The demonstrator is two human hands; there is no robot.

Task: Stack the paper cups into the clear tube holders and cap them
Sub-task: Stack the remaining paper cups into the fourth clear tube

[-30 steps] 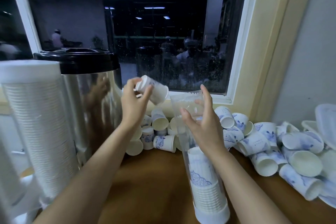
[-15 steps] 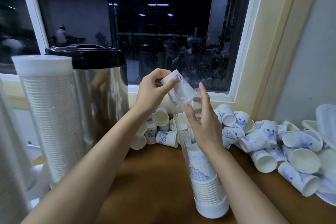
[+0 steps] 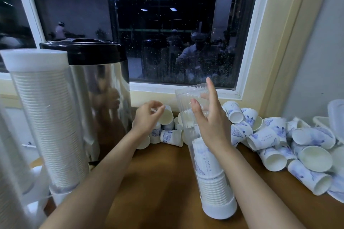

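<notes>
Clear-plastic tube (image 3: 188, 102) stands upright on the counter (image 3: 158, 173), part-filled with stacked cups (image 3: 212, 178). Right hand (image 3: 210, 126) grips its upper section. Left hand (image 3: 146, 120), left of the tube, curls against a loose cup (image 3: 166, 117); whether it holds the cup cannot be determined.

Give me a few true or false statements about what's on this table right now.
The right hand grips the clear tube. True.
The tube is capped on top. False: its top is open; a white cap closes only the bottom.
Loose cups lie right of the tube. True.
The metal urn has a white lid. False: its lid is black.
</notes>
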